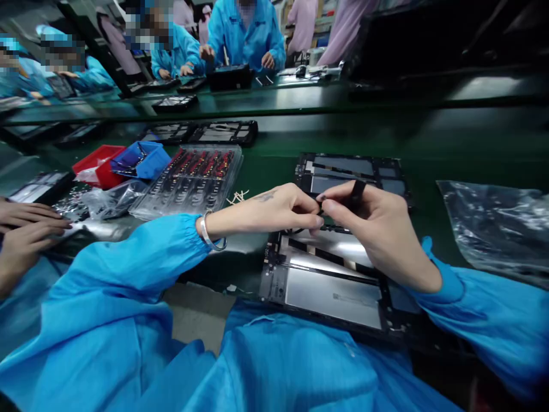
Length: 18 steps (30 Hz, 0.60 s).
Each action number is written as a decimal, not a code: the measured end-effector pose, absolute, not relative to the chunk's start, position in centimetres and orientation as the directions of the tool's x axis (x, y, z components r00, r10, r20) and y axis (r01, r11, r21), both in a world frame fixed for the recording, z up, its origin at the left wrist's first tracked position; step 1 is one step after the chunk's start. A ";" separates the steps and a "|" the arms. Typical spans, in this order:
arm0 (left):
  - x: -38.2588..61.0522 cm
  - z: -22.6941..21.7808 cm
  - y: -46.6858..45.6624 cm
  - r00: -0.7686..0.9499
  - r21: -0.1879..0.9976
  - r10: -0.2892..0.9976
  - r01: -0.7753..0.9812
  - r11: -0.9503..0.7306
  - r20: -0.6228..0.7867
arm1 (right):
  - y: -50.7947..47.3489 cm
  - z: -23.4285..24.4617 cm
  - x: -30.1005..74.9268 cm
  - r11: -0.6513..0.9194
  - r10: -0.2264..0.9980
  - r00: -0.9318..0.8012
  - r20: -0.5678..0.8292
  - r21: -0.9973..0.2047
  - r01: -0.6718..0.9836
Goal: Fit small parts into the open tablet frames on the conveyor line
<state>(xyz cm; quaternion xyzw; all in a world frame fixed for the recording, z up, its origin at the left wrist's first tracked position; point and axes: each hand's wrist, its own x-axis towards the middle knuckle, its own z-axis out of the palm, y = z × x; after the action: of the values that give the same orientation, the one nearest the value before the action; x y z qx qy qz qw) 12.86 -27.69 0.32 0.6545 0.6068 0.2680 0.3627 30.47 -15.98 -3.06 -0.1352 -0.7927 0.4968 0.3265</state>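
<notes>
My left hand (295, 209) and my right hand (381, 234) meet fingertip to fingertip, each closed in a pinch on a small black part whose kind I cannot make out. A strip of black material (357, 193) shows at the right hand's fingers. Below them lies an opened tablet (278, 274), its silver battery (334, 297) and dark flat cables exposed, partly hidden by the right hand. Just behind the hands, a second opened tablet (351, 166) rests on the green bench.
Left of my arm stand a clear tray (193, 177) of small red-and-black parts, a blue bin (141, 160) and a red bin (96, 166). A plastic bag (497, 223) lies at right. A neighbour's hands (30, 234) are at far left; co-workers sit across the bench.
</notes>
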 end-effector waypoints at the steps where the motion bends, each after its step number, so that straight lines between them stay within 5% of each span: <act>1: 12.7 0.3 -27.7 0.139 0.772 0.986 0.635 -0.017 -0.092 | -16.1 -3.0 30.5 0.477 0.542 -0.746 0.388 -0.872 -0.108; 3: 12.7 0.0 -27.7 0.136 0.708 0.991 0.699 -0.098 0.003 | -16.2 -3.0 30.5 0.452 0.565 -0.733 0.380 -0.885 -0.110; 5: 12.9 -0.4 -28.0 0.088 0.573 0.960 0.786 -0.230 0.265 | -16.2 -3.1 30.6 0.393 0.591 -0.721 0.361 -0.910 -0.133; 8: 13.7 -0.9 -28.4 0.163 0.108 0.741 0.947 -0.303 0.651 | -16.2 -3.3 30.7 0.317 0.597 -0.728 0.335 -0.933 -0.170; 11: 14.7 -0.9 -28.5 0.356 -0.319 0.616 0.932 -0.174 0.703 | -16.4 -3.2 30.8 0.305 0.607 -0.717 0.341 -0.934 -0.186; 14: 15.3 -0.7 -28.3 0.388 -0.435 0.616 0.897 -0.080 0.686 | -16.7 -3.1 31.0 0.344 0.622 -0.695 0.361 -0.923 -0.172; 18: 15.4 -0.6 -28.3 0.366 -0.416 0.644 0.906 -0.081 0.671 | -16.8 -2.9 31.1 0.360 0.624 -0.681 0.384 -0.914 -0.186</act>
<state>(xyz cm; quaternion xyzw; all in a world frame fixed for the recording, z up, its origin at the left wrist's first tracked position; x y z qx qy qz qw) 15.36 -28.32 -0.60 0.7178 0.5400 0.1596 -0.4096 31.07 -16.85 -2.94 -0.1486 -0.7366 0.5458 0.3708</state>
